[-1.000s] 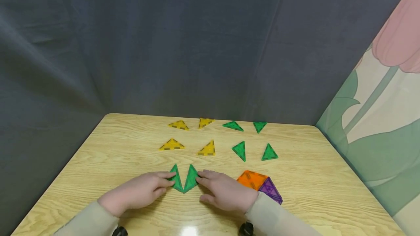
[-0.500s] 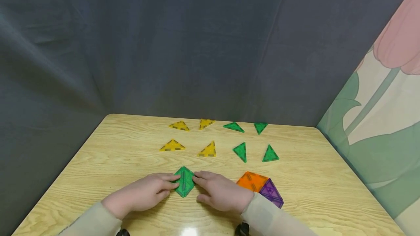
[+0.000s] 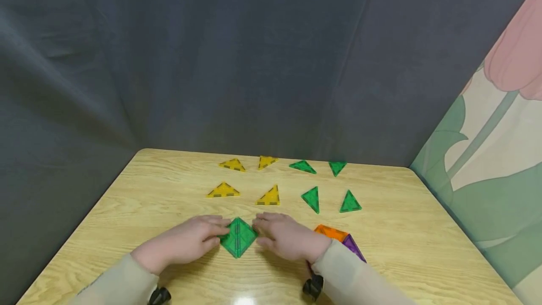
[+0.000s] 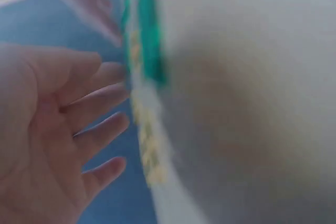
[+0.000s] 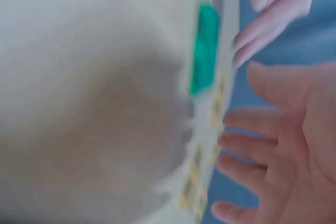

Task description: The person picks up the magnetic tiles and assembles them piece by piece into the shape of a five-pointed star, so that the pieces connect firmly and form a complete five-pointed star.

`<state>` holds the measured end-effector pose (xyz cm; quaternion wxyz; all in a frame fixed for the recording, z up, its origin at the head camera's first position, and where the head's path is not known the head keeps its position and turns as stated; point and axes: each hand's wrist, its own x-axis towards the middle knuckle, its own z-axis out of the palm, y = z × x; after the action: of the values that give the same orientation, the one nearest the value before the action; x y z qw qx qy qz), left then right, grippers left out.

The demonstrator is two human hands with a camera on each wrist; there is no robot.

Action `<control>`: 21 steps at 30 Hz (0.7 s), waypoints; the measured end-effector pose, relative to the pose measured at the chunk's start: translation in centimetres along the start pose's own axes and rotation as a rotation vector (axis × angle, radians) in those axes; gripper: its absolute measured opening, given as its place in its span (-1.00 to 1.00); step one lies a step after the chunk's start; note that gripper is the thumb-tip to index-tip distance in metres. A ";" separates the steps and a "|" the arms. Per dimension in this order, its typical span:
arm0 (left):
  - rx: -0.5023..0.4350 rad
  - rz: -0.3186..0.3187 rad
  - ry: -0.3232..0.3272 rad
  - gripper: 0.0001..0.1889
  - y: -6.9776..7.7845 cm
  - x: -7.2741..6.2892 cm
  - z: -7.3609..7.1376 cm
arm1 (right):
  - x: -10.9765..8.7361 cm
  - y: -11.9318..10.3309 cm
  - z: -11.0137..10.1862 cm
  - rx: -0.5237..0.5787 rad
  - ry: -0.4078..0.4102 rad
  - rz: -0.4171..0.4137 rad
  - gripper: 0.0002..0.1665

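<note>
Two translucent green triangular magnetic tiles [image 3: 238, 238] lie edge to edge at the front middle of the table, forming a diamond. On its left side, my left hand [image 3: 190, 241] has its fingertips at or just over the edge. My right hand [image 3: 290, 235] is at the right corner, fingers extended; whether it touches is unclear. Both palms look bare in the wrist views, with the left hand [image 4: 58, 114] and right hand [image 5: 283, 140] showing loose, spread fingers. The green diamond appears blurred and edge-on in the right wrist view.
Behind the diamond lie several yellow triangular tiles [image 3: 223, 190] and, farther right, several green triangular tiles [image 3: 311, 199]. Orange tiles [image 3: 332, 232] and a purple tile [image 3: 354, 247] sit partly hidden behind my right forearm. A dark curtain [image 3: 254, 60] hangs along the table's back edge.
The two green tiles, apart at the top a second ago, have come together along one edge. My hands moved inward with them, then eased slightly outward and up from the diamond.
</note>
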<state>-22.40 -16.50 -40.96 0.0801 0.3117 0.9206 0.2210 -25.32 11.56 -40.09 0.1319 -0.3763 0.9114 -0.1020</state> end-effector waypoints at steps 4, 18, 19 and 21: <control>0.010 -0.126 0.101 -0.56 -2.3 1.8 -2.0 | 1.0 2.1 -2.0 0.117 0.037 0.178 -0.38; 0.017 -0.197 -0.009 -0.36 -5.5 6.6 -1.1 | 3.5 2.8 -0.8 0.137 -0.059 0.187 -0.34; 0.032 -0.196 0.005 -0.41 -5.3 6.9 -0.9 | 3.7 2.6 -0.7 0.135 -0.060 0.172 -0.34; 0.053 -0.194 0.041 -0.49 -4.8 7.3 -0.5 | 4.2 2.3 -0.7 0.123 -0.065 0.143 -0.34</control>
<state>-30.93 -15.69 -42.77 0.0741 0.2184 0.9535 0.1940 -29.92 10.23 -40.75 0.1913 -0.3043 0.9232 -0.1359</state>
